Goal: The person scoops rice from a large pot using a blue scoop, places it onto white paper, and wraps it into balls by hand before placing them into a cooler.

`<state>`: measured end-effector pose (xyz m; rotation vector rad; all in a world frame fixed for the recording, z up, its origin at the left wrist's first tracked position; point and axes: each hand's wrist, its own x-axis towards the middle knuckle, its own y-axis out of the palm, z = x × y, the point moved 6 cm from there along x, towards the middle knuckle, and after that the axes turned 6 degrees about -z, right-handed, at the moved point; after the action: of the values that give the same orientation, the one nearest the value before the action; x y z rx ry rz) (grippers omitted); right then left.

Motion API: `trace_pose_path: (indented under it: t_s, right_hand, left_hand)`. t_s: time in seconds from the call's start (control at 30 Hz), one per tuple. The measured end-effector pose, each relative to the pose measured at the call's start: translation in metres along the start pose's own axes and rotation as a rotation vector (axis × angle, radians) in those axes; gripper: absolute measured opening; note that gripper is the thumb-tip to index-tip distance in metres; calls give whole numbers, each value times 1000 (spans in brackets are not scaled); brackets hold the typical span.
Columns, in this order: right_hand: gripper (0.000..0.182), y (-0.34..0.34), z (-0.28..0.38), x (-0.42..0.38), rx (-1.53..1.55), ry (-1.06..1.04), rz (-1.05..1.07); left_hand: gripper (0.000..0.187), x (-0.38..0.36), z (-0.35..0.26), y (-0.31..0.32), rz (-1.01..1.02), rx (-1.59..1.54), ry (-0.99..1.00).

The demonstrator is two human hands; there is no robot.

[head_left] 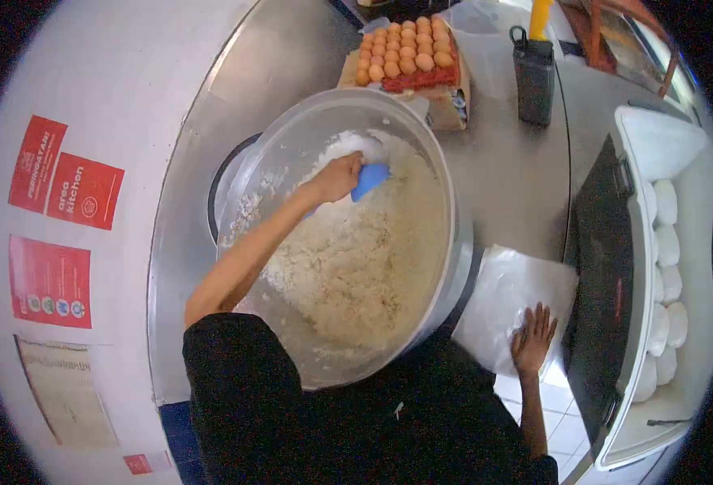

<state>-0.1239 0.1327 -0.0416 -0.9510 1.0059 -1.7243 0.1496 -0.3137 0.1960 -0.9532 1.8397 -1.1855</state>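
Left fingers (356,158) on the blue scraper (371,179), deep in the bowl (288,149)

Closest to me, off to my right, my right fingers (544,318) lie spread on a clear plastic sheet (498,299) outside the bowl, pressed flat and clutching nothing. In front of me the big round bowl sits on the metal counter (502,166), with my left arm reaching in over its left side.

Inside is a loose, crumbly mix (332,279), whiter towards the far side. Most of it lies on the near side of my left fingers, between them and my body — that's the relation that counts. Those fingers are closed around the scraper, which pokes out to their right at the mix's far part; its long axis I can't make out. My left hand is clearly the nearer one to the mix.

Farther right, a white box (654,144) holds rounded white pieces (669,242). Beyond the bowl sit brown eggs (409,50) on a red tray (417,78) — and, to their right, a black holder (534,90).
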Motion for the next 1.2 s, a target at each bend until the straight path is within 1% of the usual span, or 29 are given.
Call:
trace_pose_path:
  t_s: [0.03, 0.07, 0.13, 0.17, 0.23, 0.27, 0.33, 0.37, 0.43, 0.5, 0.57, 0.6, 0.67, 0.7, 0.77, 0.8, 0.87, 0.9, 0.97, 1.0, 1.03, 1.1, 1.17, 1.2]
  right_hand:
    - [53, -3, 0, 1, -10, 2, 7]
    - [52, -5, -1, 2, -23, -10, 16]
    - [52, -5, -1, 2, -11, -15, 1]
    - [52, -4, -3, 2, -25, -25, -10]
    - [53, -3, -1, 2, -44, -52, -55]
    - [53, -7, 1, -2, -41, -53, -34]
    - [52, -13, 6, 4, -31, -32, -21]
    - [53, -11, 6, 2, -56, -52, -52]
    - [53, -7, 3, -1, -44, -37, -43]
    - [53, -6, 1, 1, -27, -16, -27]
    - [52, -6, 3, 0, -37, -30, -24]
    - [52, -6, 5, -3, -30, -44, -5]
    - [51, -5, 5, 0, -83, -37, -23]
    - [51, -1, 4, 0, -130, -44, -9]
    - [51, 3, 2, -2, -133, -55, -25]
    - [51, 1, 3, -2, -129, -64, -46]
    - [51, -1, 7, 1, -128, -66, -47]
    - [51, -3, 6, 0, -129, -69, -38]
    - [51, 2, 3, -1, -143, -78, -44]
    - [51, 4, 1, -3, -158, -77, -47]
    - [51, 4, 0, -4, -164, -72, -50]
    - [51, 3, 1, -4, -116, -73, -68]
    - [52, -1, 4, -3, -107, -78, -65]
    - [52, -3, 6, -3, -100, -63, -64]
  left_hand:
    - [33, -14, -8, 5, -98, 54, 260]
    - [33, -22, 2, 13, -88, 50, 235]
    - [26, -39, -22, 26, 309, 59, 166]
    - [26, -48, -31, 29, 320, 68, 165]
    - [24, -71, -47, 37, 305, 66, 235]
    - [24, -82, -47, 46, 320, 59, 223]
    - [27, -101, -64, 50, 384, 99, 484]
    - [27, -110, -63, 46, 379, 101, 483]
    - [26, -138, -79, 17, 277, 42, 429]
    - [27, -165, -82, -16, 304, 57, 319]
    - [26, -189, -78, -52, 259, 124, 172]
    - [26, -205, -67, -52, 266, 118, 150]
    - [24, -222, -45, -57, 141, 433, 130]
    - [24, -224, -44, -59, 134, 431, 137]
    - [22, -237, -46, -72, -38, 350, 90]
    - [22, -243, -46, -72, -36, 344, 75]
    - [23, -243, -49, -83, -140, 334, 74]
    - [23, -243, -47, -85, -142, 329, 61]
    - [24, -231, -33, -82, 47, 317, -87]
    - [24, -227, -20, -70, 47, 316, -77]
    - [26, -225, 2, -43, 70, 313, -13]
    - [27, -219, 3, -14, 88, 306, 46]
    - [31, -213, -14, 24, 324, 346, 62]
    - [31, -216, -22, 15, 319, 353, 70]
